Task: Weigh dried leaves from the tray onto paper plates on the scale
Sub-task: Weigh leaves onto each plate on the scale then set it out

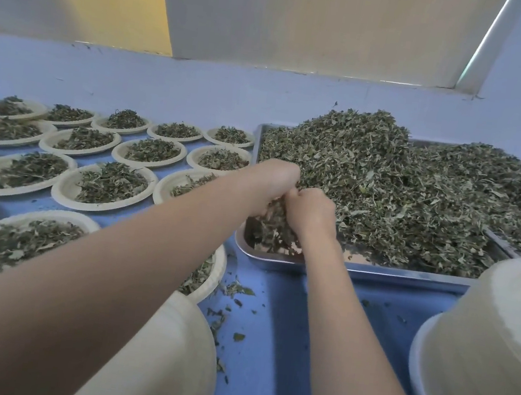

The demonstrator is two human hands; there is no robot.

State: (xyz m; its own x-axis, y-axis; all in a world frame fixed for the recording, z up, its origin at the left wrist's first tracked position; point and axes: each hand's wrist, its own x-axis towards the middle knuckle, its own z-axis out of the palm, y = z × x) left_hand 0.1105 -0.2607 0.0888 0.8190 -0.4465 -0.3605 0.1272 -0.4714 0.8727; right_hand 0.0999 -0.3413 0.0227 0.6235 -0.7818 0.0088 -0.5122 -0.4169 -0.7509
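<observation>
A steel tray (281,259) at the right holds a tall heap of dried green leaves (391,187). My left hand (275,182) and my right hand (308,211) meet over the tray's near left corner, both curled round one clump of leaves (274,218) lifted just above the tray floor. Below my left forearm lies a pale paper plate (169,343), mostly hidden. No scale shows in this view.
Several paper plates with leaf portions (103,186) cover the blue table at the left in rows. A stack of empty paper plates (494,341) stands at the near right. Loose leaf crumbs (234,296) lie on the blue surface. A white wall closes the far side.
</observation>
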